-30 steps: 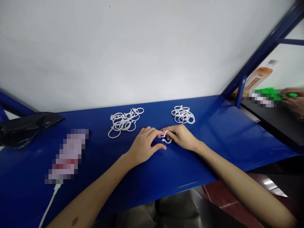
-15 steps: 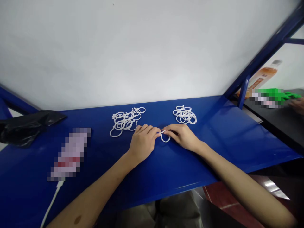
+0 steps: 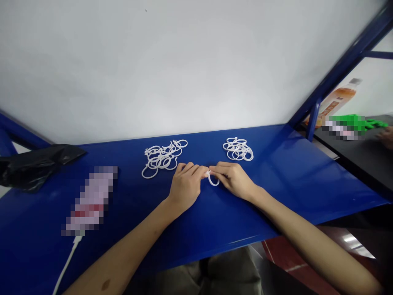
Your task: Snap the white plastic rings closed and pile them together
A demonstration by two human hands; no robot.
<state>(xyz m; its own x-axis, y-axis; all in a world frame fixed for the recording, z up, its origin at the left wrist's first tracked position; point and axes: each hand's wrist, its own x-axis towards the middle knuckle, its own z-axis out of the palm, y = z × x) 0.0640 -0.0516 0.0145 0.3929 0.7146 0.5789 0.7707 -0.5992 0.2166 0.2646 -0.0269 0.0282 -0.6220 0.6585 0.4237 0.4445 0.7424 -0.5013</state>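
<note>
One white ring (image 3: 213, 184), at twelve o'clock ahead of you, is pinched by your left hand (image 3: 186, 185) from ten o'clock and right hand (image 3: 235, 179) from two. Hold close to its top, press evenly, and avoid twisting it.

Both hands (image 3: 186, 184) (image 3: 236, 179) pinch inward, close together.
</note>
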